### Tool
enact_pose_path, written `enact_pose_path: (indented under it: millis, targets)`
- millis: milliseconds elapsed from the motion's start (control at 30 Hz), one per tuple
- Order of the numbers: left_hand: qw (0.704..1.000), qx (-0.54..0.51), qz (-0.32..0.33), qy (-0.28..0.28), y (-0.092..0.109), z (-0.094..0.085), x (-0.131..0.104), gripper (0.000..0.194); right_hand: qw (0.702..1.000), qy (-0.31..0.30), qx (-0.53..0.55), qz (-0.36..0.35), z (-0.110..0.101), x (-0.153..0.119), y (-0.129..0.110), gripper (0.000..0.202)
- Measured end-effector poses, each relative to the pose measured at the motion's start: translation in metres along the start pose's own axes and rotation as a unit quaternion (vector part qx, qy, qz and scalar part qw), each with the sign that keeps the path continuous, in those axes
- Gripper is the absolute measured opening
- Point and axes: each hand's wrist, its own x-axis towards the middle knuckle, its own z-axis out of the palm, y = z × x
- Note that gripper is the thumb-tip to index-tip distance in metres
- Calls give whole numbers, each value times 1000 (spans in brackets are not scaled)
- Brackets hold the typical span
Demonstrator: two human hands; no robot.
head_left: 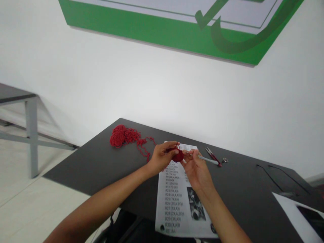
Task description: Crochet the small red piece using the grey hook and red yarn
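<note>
A small round piece of dark red crochet is pinched between the thumb and fingers of my left hand. My right hand grips a crochet hook with a pale grey handle, its tip meeting the crochet piece. Both hands are close together above a printed sheet with rows of text and a small picture. Red yarn trails over the dark table from a loose ball at the back left.
Small scissors and a ring-like metal item lie right of my hands on the dark table. Eyeglasses, a white paper and a dark flat object are at the right. Another table stands at left.
</note>
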Motion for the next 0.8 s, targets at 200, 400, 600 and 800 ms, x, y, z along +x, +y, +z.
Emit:
enact_pose_path:
  millis: [200,400,600,800]
  targets:
    - [996,71,55,-13,4,2,-5,29,998,13,-31,-49,-4,-1,6,26]
    - [986,104,123,-31,3,4,-13,31,950,36,-249,-185,-8,-9,8,25]
    - [999,-17,7,-36,10,17,-23,39,775,48,-524,-351,-6,-17,-1,21]
    - [937,-287,-198,-24,15,22,-18,46,732,12,-560,-389,-13,-17,-2,24]
